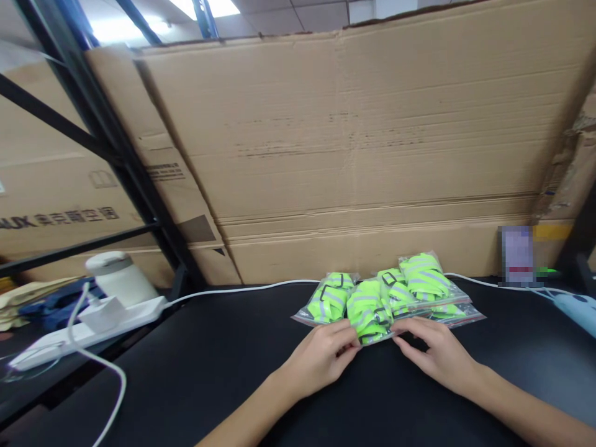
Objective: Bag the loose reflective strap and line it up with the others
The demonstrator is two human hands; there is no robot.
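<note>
Several clear zip bags lie together on the black tabletop, each holding folded neon-yellow reflective straps with grey stripes and black buckles. My left hand (328,351) pinches the near left corner of the front zip bag (367,307). At that bag's near right corner, the thumb and fingers of my right hand (435,351) close on its edge. Behind and left of it rests another bag of straps (328,301). To the right, a further bag of straps (426,276) overlaps others beneath it.
Upright cardboard (349,143) walls off the back of the black table (209,372). A white power strip (88,332) with a plug and a white cup (121,279) are at the left. A white cable (246,289) runs along the back. A light-blue object (577,310) sits at the right edge.
</note>
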